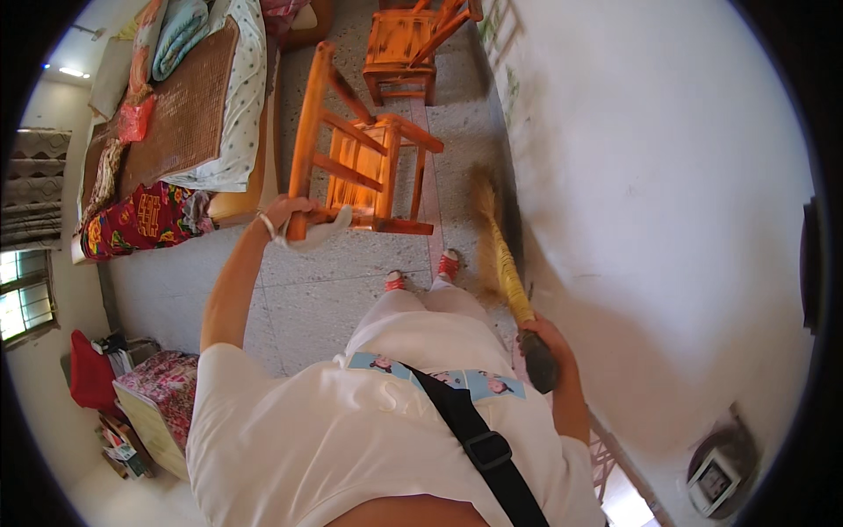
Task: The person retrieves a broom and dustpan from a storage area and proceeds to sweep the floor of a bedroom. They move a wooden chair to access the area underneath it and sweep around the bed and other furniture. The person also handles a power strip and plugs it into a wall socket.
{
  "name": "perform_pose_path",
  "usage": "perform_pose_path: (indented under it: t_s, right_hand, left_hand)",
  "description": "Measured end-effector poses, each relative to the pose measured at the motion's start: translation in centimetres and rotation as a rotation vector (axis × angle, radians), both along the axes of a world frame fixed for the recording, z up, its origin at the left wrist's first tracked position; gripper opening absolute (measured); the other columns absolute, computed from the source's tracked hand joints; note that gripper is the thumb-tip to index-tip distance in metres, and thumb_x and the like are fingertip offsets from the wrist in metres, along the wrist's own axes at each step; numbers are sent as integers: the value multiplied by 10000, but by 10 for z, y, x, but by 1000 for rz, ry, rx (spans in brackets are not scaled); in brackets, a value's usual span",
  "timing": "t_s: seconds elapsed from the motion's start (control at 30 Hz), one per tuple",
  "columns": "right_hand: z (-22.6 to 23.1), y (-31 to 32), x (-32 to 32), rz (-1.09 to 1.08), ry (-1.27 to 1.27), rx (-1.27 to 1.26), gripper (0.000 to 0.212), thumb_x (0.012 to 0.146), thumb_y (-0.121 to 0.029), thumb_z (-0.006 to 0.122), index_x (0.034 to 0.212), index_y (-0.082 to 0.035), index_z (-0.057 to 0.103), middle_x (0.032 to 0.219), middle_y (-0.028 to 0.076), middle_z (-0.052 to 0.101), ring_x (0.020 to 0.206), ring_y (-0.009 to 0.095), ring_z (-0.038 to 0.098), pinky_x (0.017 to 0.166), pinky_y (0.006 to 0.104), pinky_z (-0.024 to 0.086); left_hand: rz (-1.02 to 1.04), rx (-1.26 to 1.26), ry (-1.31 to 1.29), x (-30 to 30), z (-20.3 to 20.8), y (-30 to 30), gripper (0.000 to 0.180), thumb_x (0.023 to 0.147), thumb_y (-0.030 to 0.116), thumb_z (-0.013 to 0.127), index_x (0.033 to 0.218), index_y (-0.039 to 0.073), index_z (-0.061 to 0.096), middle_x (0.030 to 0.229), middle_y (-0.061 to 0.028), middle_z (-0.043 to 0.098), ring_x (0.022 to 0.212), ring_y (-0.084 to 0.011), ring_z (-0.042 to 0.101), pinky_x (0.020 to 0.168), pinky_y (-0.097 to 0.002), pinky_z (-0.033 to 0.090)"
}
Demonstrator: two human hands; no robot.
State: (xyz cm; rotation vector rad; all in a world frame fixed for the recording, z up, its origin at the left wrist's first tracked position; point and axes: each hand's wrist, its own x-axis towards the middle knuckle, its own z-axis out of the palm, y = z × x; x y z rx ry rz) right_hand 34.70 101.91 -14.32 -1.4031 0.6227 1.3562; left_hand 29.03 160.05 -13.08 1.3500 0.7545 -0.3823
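Note:
In my left hand [285, 215] is an orange-brown wooden chair [309, 145], gripped low on its back post, its frame tilted. A pale, limp-looking item [320, 235] hangs beside these fingers; I cannot make out its kind. My right hand [549, 341] is wrapped round the dark end of a broom [509, 277] with a yellow-wrapped handle. Its brown bristles [485, 206] point away from me, near the foot of the white wall.
Behind the held chair stands another wooden chair [399, 53]. A bed [237, 167] with a brown mat and folded bedding lies at left. Nearer on that side is a cloth-covered cabinet [162, 391]. The white wall [650, 193] runs along my right, with a fan-like appliance [716, 479] low down.

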Motion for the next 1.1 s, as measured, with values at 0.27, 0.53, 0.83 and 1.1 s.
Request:
perform_pose_path:
  t_s: [0.27, 0.53, 0.83, 1.1]
  right_hand:
    - [4, 31, 1, 4, 34, -8, 338, 735, -161, 598, 1007, -99, 408, 647, 112, 509, 485, 216, 527, 416, 361, 474]
    - [-9, 61, -6, 4, 123, -1, 345, 742, -238, 600, 951, -20, 434, 696, 131, 539, 527, 218, 545, 469, 363, 493]
    - [-1, 125, -1, -86, 224, -21, 347, 766, -267, 586, 896, 25, 453, 708, 136, 543, 540, 230, 553, 515, 358, 507]
    - [29, 190, 20, -45, 13, 3, 334, 769, -269, 583, 942, -15, 452, 693, 141, 546, 526, 228, 552, 484, 356, 506]
  left_hand:
    - [102, 31, 132, -138, 46, 24, 303, 690, 165, 619, 893, -60, 599, 816, -129, 630, 692, -194, 624, 643, -279, 518]
    - [-92, 537, 488, -319, 63, 13, 365, 608, 298, 678, 793, -14, 635, 665, -84, 615, 619, -153, 589, 558, -299, 469]
    - [-468, 753, 724, -523, 13, -53, 460, 492, 352, 717, 872, 97, 675, 826, -123, 638, 814, -275, 594, 777, -356, 455]
    - [-405, 631, 874, -551, -11, -125, 690, 518, 358, 721, 1169, 230, 531, 1013, -107, 605, 952, -282, 547, 837, -349, 437]
